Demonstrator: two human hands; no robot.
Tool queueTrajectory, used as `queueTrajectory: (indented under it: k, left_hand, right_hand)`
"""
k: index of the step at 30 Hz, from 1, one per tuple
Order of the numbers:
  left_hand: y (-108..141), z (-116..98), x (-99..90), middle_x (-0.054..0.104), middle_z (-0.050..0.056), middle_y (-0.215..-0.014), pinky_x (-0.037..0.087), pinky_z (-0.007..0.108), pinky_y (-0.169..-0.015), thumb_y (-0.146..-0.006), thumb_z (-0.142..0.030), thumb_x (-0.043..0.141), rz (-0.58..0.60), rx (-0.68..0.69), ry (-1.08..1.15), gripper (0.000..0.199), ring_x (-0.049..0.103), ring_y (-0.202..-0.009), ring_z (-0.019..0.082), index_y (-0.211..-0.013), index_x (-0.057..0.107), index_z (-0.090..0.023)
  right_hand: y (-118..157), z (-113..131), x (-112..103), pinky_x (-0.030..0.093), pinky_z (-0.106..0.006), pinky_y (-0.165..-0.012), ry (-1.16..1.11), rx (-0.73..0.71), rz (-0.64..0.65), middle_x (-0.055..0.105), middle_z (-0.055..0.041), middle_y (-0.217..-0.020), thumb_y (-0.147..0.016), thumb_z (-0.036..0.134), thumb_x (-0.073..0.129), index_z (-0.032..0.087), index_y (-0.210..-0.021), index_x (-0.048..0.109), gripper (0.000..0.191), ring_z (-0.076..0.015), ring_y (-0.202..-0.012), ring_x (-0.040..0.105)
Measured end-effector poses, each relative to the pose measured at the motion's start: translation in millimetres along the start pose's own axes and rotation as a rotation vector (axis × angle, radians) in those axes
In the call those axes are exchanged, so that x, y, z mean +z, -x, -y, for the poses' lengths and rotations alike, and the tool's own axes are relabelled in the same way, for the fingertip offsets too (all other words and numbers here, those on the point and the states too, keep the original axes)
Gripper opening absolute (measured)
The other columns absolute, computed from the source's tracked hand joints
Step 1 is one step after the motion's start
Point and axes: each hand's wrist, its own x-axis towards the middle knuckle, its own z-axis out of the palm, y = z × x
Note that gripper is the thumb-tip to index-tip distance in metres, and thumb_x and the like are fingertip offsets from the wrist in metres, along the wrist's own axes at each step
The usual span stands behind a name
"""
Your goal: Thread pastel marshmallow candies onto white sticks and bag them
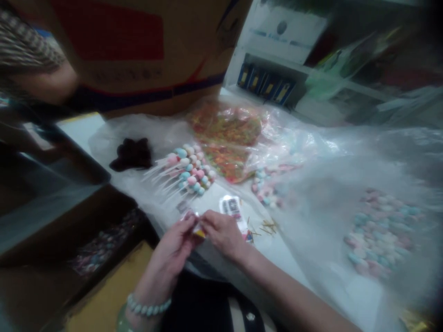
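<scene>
In front of my body my left hand and my right hand meet, both with fingers pinched on a small printed clear plastic packet. Its contents are blurred and mostly covered by my fingers. Just beyond my right hand lies a stack of flat printed plastic bags. Gold twist ties are scattered to the right of it. Beyond my left hand, a pile of white sticks with pink, blue and white balls rests on the table, sticks pointing toward the left.
A large cardboard box stands at the back. Clear plastic holds orange and green pieces; another plastic bag holds pastel balls. A dark object lies left. Below, an open carton contains small packets. Another person's arm shows upper left.
</scene>
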Motion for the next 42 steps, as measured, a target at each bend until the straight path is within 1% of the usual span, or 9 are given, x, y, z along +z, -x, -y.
queueTrajectory:
  k: [3, 7, 11, 17, 23, 28, 33, 37, 42]
  left_hand:
    - [1, -20, -6.1, 0.069, 0.003, -0.076, 0.057, 0.022, -0.062, -0.081, -0.002, 0.063, -0.102, 0.154, 0.071, 0.011, 0.065, -0.066, 0.012, -0.081, 0.068, -0.012]
    - [4, -42, -12.9, 0.068, 0.002, -0.073, 0.059, 0.025, -0.062, -0.081, 0.001, 0.059, -0.134, 0.223, 0.122, 0.018, 0.066, -0.064, 0.013, -0.084, 0.066, -0.014]
    - [6, -49, -20.2, 0.064, -0.004, -0.066, 0.052, 0.021, -0.046, -0.079, 0.004, 0.06, -0.194, 0.216, 0.154, 0.021, 0.06, -0.051, 0.01, -0.079, 0.062, -0.017]
    - [13, -52, -20.2, 0.064, -0.003, -0.066, 0.051, 0.02, -0.041, -0.084, -0.002, 0.058, -0.194, 0.214, 0.178, 0.016, 0.059, -0.049, 0.011, -0.08, 0.063, -0.016]
    - [18, -51, -5.6, 0.066, 0.001, -0.068, 0.057, 0.022, -0.052, -0.088, -0.003, 0.053, -0.254, 0.199, 0.234, 0.016, 0.062, -0.053, 0.01, -0.082, 0.064, -0.013]
    - [15, -32, 6.5, 0.065, 0.001, -0.067, 0.058, 0.025, -0.054, -0.087, -0.001, 0.053, -0.202, 0.212, 0.185, 0.016, 0.064, -0.055, 0.012, -0.084, 0.063, -0.013]
    - [11, -28, 22.0, 0.068, 0.007, -0.076, 0.058, 0.03, -0.057, -0.08, 0.001, 0.058, -0.163, 0.281, -0.078, 0.015, 0.069, -0.064, 0.019, -0.083, 0.059, -0.014]
    - [3, -37, 35.4, 0.061, 0.0, -0.067, 0.04, 0.015, -0.041, -0.07, -0.001, 0.066, -0.054, 0.358, -0.198, 0.022, 0.049, -0.043, 0.006, -0.083, 0.057, -0.016]
    - [-10, -41, 48.4, 0.041, -0.01, -0.05, 0.023, 0.016, -0.035, -0.058, -0.004, 0.068, -0.026, 0.292, -0.326, 0.028, 0.034, -0.036, 0.005, -0.075, 0.052, -0.018]
  right_hand:
    - [-25, 14, 10, 0.036, -0.023, -0.06, -0.359, 0.135, -0.013, 0.054, 0.0037, -0.062, -0.086, 0.027, 0.053, 0.02, -0.066, 0.054, 0.021, -0.0111, -0.061, 0.05]
    - [-72, 31, 28, 0.029, -0.019, -0.044, -1.03, 0.617, -0.01, 0.053, 0.0057, -0.054, -0.085, 0.02, 0.054, 0.018, -0.071, 0.053, 0.014, -0.0067, -0.041, 0.041]
    - [-106, 39, 39, 0.02, -0.016, -0.039, -1.265, 0.796, 0.055, 0.039, 0.0099, -0.046, -0.088, 0.012, 0.047, 0.019, -0.066, 0.042, 0.024, -0.004, -0.035, 0.027]
    - [-96, 29, 38, 0.02, -0.017, -0.041, -1.214, 0.767, -0.01, 0.035, 0.0107, -0.045, -0.083, 0.013, 0.052, 0.02, -0.065, 0.044, 0.021, -0.0053, -0.038, 0.027]
    - [-22, 4, 8, 0.035, -0.022, -0.054, -0.606, 0.307, -0.168, 0.049, 0.0052, -0.053, -0.07, 0.024, 0.062, 0.018, -0.054, 0.052, 0.02, -0.0092, -0.056, 0.045]
    - [33, -14, -9, 0.036, -0.024, -0.049, -0.683, 0.485, -0.071, 0.05, 0.0052, -0.05, -0.071, 0.038, 0.06, 0.019, -0.062, 0.056, 0.02, -0.0096, -0.046, 0.045]
    - [51, -35, -15, 0.033, -0.022, -0.045, -0.815, 0.519, -0.114, 0.053, 0.0049, -0.05, -0.068, 0.039, 0.059, 0.019, -0.071, 0.055, 0.021, -0.0089, -0.042, 0.044]
    - [53, -46, -28, 0.033, -0.022, -0.047, -0.911, 0.473, -0.213, 0.052, 0.0059, -0.053, -0.068, 0.037, 0.059, 0.019, -0.076, 0.056, 0.02, -0.0089, -0.044, 0.044]
    - [51, -49, -48, 0.031, -0.023, -0.051, -0.856, 0.394, -0.346, 0.045, 0.0064, -0.055, -0.066, 0.035, 0.058, 0.019, -0.069, 0.056, 0.017, -0.0095, -0.051, 0.04]
